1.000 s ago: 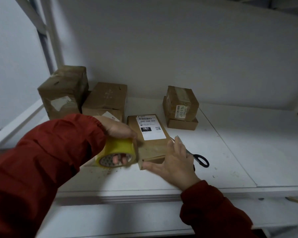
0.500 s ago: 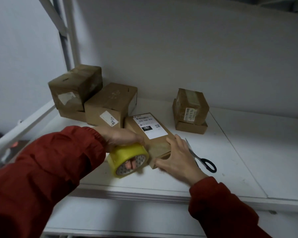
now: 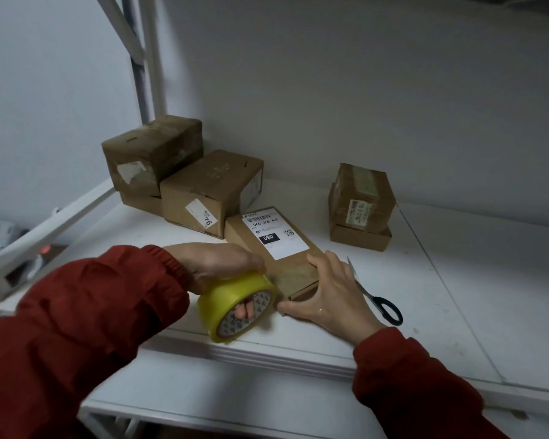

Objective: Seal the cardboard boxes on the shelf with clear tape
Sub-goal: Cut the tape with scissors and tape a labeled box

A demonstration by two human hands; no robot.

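A flat cardboard box with a white shipping label lies near the front of the white shelf. My left hand grips a yellowish roll of clear tape, fingers through its core, held against the box's near left corner. My right hand rests on the box's near right end, fingers straight on top and thumb along the front edge. Any tape strip between roll and box is too faint to see.
Black-handled scissors lie on the shelf just right of my right hand. Two larger boxes stand at the back left. A small box stacked on a flat one is at the back right. A lower shelf runs beneath.
The view has shifted so everything sits further right and lower. My left hand with the roll stays at the box's near left corner. My right hand keeps pressing the near end.
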